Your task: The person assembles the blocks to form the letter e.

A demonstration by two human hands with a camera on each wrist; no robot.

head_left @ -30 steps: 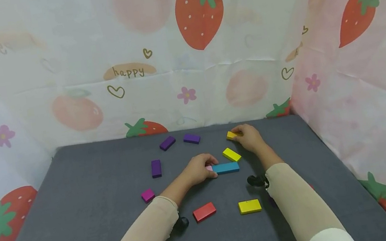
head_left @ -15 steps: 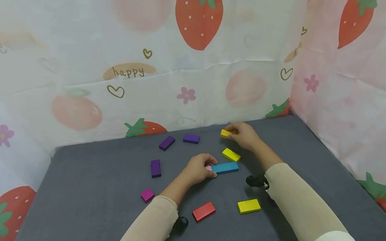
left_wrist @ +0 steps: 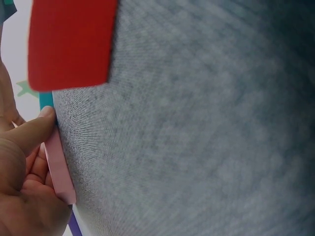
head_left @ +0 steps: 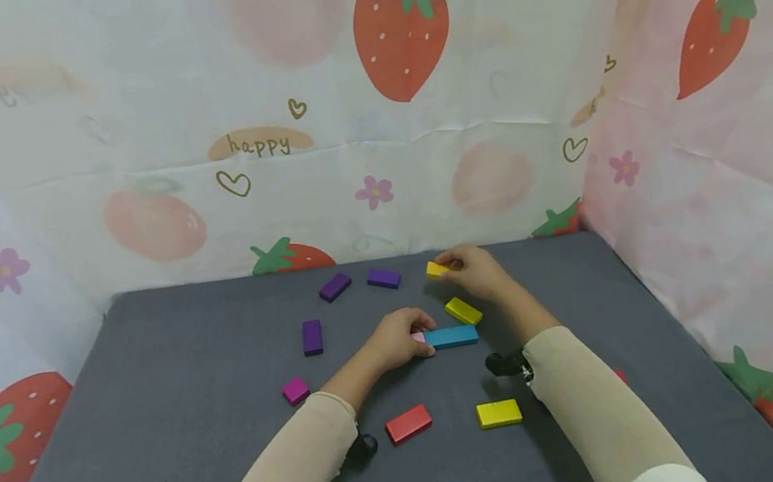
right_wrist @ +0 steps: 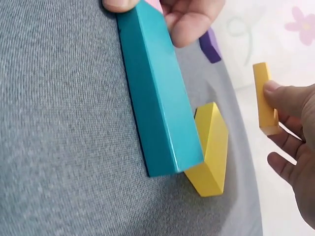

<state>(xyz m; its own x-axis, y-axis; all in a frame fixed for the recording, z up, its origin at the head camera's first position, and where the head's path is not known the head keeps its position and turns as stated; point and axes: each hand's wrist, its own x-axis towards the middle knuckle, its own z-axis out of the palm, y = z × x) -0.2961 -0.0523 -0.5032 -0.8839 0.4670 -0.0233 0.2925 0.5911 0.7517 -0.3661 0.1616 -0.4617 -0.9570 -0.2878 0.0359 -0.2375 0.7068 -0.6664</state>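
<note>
My left hand (head_left: 396, 339) rests low over the table, its thumb and fingers gripping a pink block (left_wrist: 60, 167). End to end with that block lies a longer blue block (head_left: 451, 338); the left fingertips sit right at the seam. Farther back, my right hand (head_left: 478, 270) pinches a small orange-yellow block (right_wrist: 266, 101) between thumb and fingers, raised off the cloth in the right wrist view. A yellow block (head_left: 463, 310) lies slantwise just behind the blue one. Most of the pink block is hidden by the left hand in the head view.
Purple blocks lie at the back (head_left: 335, 286), beside it (head_left: 383, 278), and farther left. A magenta block (head_left: 295, 390) sits by the left sleeve. In front are a red block (head_left: 409, 424) and a yellow block (head_left: 499, 414). A printed curtain (head_left: 341, 147) borders the grey table (head_left: 183, 442).
My right hand has moved left along the back of the table with the orange-yellow block in it. The left hand stays in place on the pink block.
</note>
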